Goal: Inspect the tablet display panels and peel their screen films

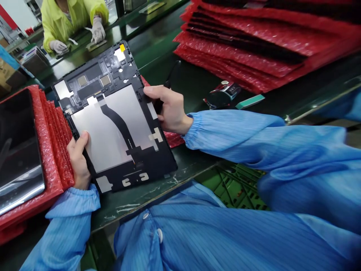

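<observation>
A tablet screen assembly (113,131) is tilted above the green work surface, its inner side facing me. A bare silvery panel, a black ribbon cable (117,120) and a black frame show on it. My left hand (79,158) grips its left edge, thumb on the front. My right hand (170,107) is closed on the right edge, thumb on the frame. Against the right hand's fingers is a thin dark tool (173,73); its kind is unclear. The fingers behind the assembly are hidden.
Red bubble-wrap sleeves (53,146) with a dark screen (19,146) on top lie at left. More red sleeves (239,52) are stacked at right, near a shiny round item (222,94) and a teal strip (250,101). Across the table works a gloved person (72,22).
</observation>
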Demonstrator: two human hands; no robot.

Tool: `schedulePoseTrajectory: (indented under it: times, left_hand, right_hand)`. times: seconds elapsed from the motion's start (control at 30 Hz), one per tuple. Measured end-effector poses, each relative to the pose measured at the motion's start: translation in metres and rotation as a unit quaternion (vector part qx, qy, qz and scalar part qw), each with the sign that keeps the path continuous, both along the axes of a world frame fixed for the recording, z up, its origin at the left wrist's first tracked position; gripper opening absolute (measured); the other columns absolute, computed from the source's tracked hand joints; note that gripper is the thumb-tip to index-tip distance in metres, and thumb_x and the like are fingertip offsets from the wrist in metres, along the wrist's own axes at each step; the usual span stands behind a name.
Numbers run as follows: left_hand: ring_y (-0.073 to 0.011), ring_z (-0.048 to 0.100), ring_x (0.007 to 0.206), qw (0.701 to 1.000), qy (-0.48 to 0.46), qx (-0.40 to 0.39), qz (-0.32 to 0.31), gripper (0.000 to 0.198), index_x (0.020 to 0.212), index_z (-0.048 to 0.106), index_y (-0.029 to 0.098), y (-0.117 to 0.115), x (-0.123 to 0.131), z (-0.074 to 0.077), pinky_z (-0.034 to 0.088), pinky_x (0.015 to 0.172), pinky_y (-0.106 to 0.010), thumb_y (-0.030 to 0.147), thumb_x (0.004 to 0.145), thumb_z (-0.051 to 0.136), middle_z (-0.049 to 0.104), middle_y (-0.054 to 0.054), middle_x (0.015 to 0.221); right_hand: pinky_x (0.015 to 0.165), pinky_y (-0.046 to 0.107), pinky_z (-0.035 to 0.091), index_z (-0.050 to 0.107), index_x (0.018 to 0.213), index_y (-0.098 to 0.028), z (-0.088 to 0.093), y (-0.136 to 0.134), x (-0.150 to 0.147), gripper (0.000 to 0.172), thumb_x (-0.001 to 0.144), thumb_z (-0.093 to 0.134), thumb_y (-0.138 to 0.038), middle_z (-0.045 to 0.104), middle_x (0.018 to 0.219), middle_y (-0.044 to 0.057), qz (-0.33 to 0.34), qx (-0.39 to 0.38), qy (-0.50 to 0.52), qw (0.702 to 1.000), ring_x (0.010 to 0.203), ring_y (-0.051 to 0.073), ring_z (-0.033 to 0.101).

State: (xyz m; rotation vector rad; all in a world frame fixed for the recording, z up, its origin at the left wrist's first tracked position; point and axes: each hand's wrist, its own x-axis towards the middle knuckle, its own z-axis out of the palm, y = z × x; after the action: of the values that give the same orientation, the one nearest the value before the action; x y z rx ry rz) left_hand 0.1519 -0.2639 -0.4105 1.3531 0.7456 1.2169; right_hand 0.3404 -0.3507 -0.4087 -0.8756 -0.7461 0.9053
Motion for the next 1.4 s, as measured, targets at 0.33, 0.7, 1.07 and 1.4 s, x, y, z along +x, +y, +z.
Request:
schedulePoseTrajectory:
  times: [0.33,0.7,1.07,1.4]
  left_hand:
    - [-0.0101,0.062,0.069,0.997,-0.035,-0.044,0.054,0.016,0.063,0.065,0.016,0.003,0.003,-0.003,0.051,0.074,-0.018,0.029,0.062,0.074,0.063,0.004,0.065]
    - [-0.0104,0.063,0.069,0.995,-0.071,-0.068,0.031,0.019,0.069,0.068,0.018,0.001,0.004,-0.004,0.053,0.076,-0.019,0.029,0.058,0.078,0.068,0.003,0.073]
    - [-0.0122,0.065,0.079,0.995,-0.053,-0.069,0.044,0.017,0.061,0.062,0.018,0.002,0.005,-0.009,0.051,0.081,-0.019,0.029,0.064,0.076,0.065,0.004,0.064]
    - [-0.0236,0.057,0.114,1.0,-0.013,0.01,-0.01,0.018,0.079,0.063,0.022,0.003,0.001,-0.012,0.05,0.09,-0.035,0.036,0.073,0.072,0.07,0.002,0.089]
  right_hand:
    - [0.028,0.018,0.006,0.043,0.059,-0.017,-0.009,0.004,0.002,0.022,0.064,0.058,-0.034,0.03,0.043,-0.007,0.089,0.093,-0.02,0.991,0.031,0.003,0.017]
    - [0.027,0.017,0.005,0.042,0.058,-0.017,-0.011,0.006,0.001,0.038,0.069,0.069,-0.041,0.033,0.047,-0.006,0.076,0.068,0.005,0.995,0.03,0.001,0.018]
    - [0.032,0.018,0.012,0.042,0.059,-0.016,-0.008,0.002,-0.001,0.037,0.094,0.033,-0.015,0.037,0.046,-0.005,0.029,-0.017,-0.025,0.999,0.032,0.002,0.021]
    - [0.04,0.023,0.024,0.047,0.055,-0.016,0.001,-0.008,-0.01,0.03,0.08,0.039,0.0,0.041,0.049,-0.002,0.003,-0.02,-0.071,0.997,0.041,0.007,0.032]
